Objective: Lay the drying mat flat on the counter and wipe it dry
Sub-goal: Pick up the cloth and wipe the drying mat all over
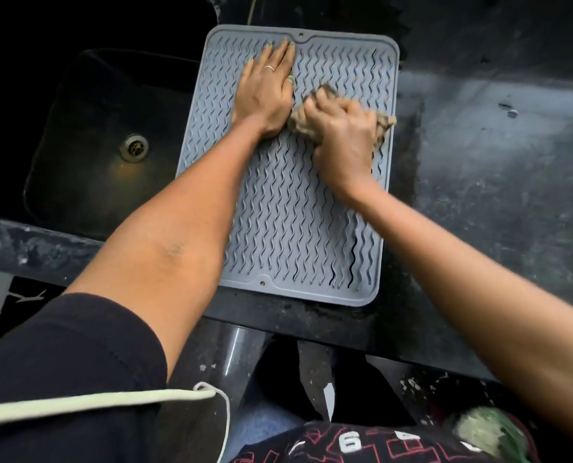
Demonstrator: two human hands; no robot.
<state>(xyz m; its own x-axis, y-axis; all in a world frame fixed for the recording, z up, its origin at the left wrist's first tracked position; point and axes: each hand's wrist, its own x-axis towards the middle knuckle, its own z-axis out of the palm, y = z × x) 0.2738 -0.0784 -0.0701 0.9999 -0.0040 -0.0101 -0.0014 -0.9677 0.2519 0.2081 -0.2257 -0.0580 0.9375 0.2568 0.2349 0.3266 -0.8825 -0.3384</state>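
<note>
Wiping under way: grey ribbed drying mat (288, 208) lying flat on the dark speckled counter (495, 155) beside the black sink (88, 135). Left hand (265, 91) pressing down, palm flat and fingers spread, pinning the far half of the mat. Right hand (345, 135) clenching a bunched tan cloth (387, 121), rubbing across the wavy ridges. Likely calling next for strokes toward the near, untouched end, following the grooves.
</note>
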